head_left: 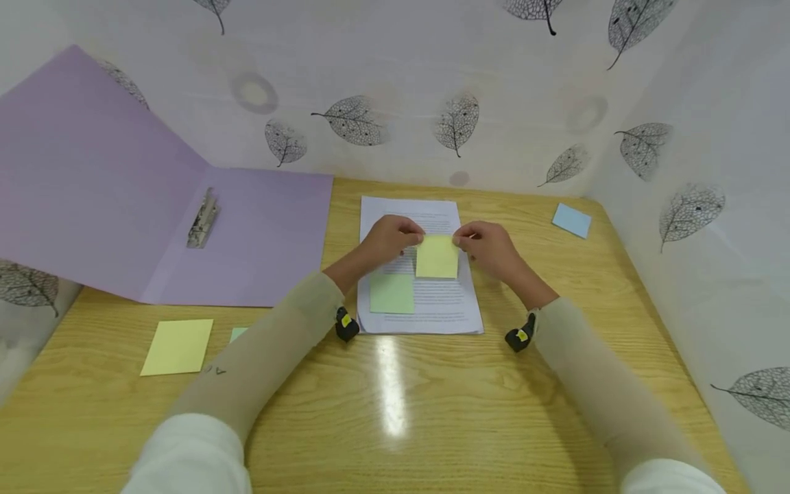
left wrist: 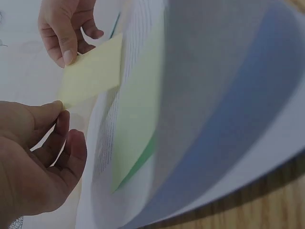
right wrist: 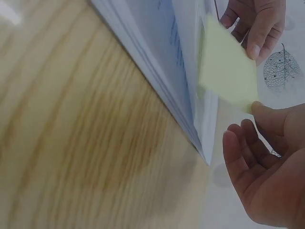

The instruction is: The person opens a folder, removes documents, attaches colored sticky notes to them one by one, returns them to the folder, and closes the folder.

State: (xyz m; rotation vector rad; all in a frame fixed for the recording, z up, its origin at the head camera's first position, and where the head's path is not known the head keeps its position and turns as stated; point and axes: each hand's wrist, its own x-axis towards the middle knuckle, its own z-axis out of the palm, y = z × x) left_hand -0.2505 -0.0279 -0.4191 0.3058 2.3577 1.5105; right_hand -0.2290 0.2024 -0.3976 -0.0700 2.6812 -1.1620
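A yellow sticky note (head_left: 437, 256) is stretched between both hands over a stack of printed paper (head_left: 447, 309). My left hand (head_left: 389, 239) pinches its upper left corner between thumb and finger. The upper right corner is pinched by my right hand (head_left: 487, 247). In the left wrist view the yellow note (left wrist: 93, 71) stands tilted, its lower edge close to the page; whether it touches cannot be told. Lower left on the top sheet lies a green sticky note (head_left: 391, 293), with one edge lifting in the left wrist view.
An opened purple folder (head_left: 265, 233) with a metal clip (head_left: 203, 218) lies on the left, its cover raised against the wall. A yellow note pad (head_left: 177, 346) and a partly hidden green one (head_left: 237, 333) sit near my left forearm. A blue note pad (head_left: 571, 220) lies far right.
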